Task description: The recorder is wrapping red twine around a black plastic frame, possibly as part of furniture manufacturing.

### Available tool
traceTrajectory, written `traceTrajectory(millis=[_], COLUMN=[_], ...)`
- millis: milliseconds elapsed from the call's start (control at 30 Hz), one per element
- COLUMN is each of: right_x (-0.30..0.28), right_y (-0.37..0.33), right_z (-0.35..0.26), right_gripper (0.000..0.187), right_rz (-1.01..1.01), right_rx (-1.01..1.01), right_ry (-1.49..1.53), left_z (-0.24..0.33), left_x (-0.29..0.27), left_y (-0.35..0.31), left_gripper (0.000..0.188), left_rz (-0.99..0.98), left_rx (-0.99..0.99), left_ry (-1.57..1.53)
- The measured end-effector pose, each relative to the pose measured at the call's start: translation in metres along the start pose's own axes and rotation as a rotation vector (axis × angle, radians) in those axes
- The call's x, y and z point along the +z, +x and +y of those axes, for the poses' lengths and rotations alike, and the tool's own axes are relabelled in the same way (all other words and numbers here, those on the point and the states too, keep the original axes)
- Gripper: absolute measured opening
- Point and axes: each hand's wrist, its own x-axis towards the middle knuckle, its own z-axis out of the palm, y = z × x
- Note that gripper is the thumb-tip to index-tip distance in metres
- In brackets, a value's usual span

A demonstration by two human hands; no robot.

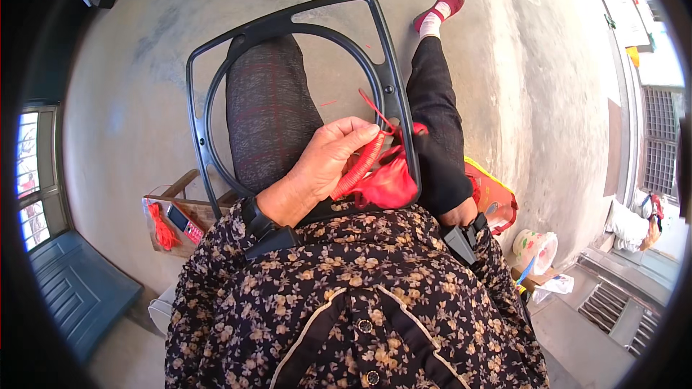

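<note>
A black frame point(200, 130) with a round inner ring lies across my lap. Red cord point(360, 166) is wound closely around the ring's near right part, and a loose end point(375, 106) sticks up above it. My left hand point(328, 151) pinches this wrapped part between thumb and fingers. Bunched red material point(389, 184) hangs inside the frame's near right corner. At the frame's right, only the bare wrist and back of my right hand point(459, 214) show; a dark blurred area hides its fingers. Both wrists carry black straps with dark devices.
A red bag point(496, 198) with yellow edging stands right of my leg. Left of me, a wooden stool point(205, 209) holds a red cord bundle point(164, 227) and a red phone point(193, 232). A blue chair point(83, 288) is at far left, a white bucket point(535, 251) at right.
</note>
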Motion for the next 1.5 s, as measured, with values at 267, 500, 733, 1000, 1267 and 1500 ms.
traceTrajectory(millis=[267, 500, 733, 1000, 1267, 1500], right_x=[-0.113, -0.165, -0.076, 0.041, 0.061, 0.044], right_y=[-0.025, -0.046, 0.011, 0.048, 0.014, 0.004], right_z=[-0.039, -0.039, -0.065, -0.064, -0.076, -0.057], right_gripper=[0.043, 0.039, 0.031, 0.027, 0.037, 0.044], right_rz=[0.365, 0.388, 0.232, 0.001, -0.356, -0.056], right_rx=[-0.24, -0.177, -0.465, -0.237, -0.147, -0.004], right_ry=[0.391, 0.235, -0.632, -0.095, -0.016, -0.254], left_z=[0.008, 0.008, 0.013, 0.006, -0.005, -0.008], left_x=[-0.004, 0.005, 0.001, 0.001, -0.001, -0.005], left_y=[-0.002, -0.003, -0.003, -0.006, -0.003, 0.008], left_gripper=[0.022, 0.019, 0.015, 0.019, 0.014, 0.018], left_rz=[-0.014, -0.018, 0.004, -0.078, -0.017, -0.008], left_rx=[-0.086, -0.068, -0.046, -0.176, -0.076, 0.066], left_ry=[0.084, 0.014, 0.052, 0.035, -0.038, -0.013])
